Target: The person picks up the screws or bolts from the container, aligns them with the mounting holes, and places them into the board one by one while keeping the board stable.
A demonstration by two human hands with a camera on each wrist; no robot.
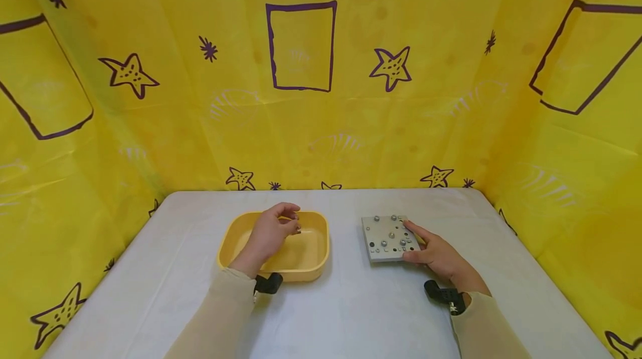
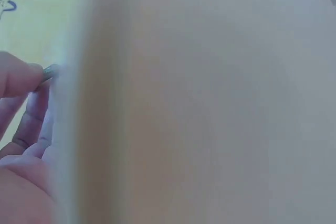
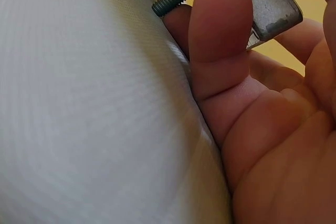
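Over the yellow plastic bin (image 1: pixel 321 242) my left hand (image 1: pixel 269 233) hovers, palm turned inward. In the left wrist view its fingertips pinch a small, dull metal part (image 2: pixel 50 72); its exact kind is too small to tell. My right hand (image 1: pixel 441 256) grips the right edge of a square metal plate (image 1: pixel 379 231), its thumb on the near corner and a finger on the far one. Several round screw heads (image 1: pixel 392 235) and dark holes dot the top of the plate. Close up in the right wrist view, a dark threaded screw (image 3: pixel 176 1) sticks out beside the thumb (image 3: pixel 220 19).
A white cloth (image 1: pixel 346 314) covers the table. Yellow fabric walls (image 1: pixel 351 125) with drawn starfish stand behind and at both sides. The bin is left of the plate, with a strip of cloth between them. A blurred pale surface blocks most of the left wrist view.
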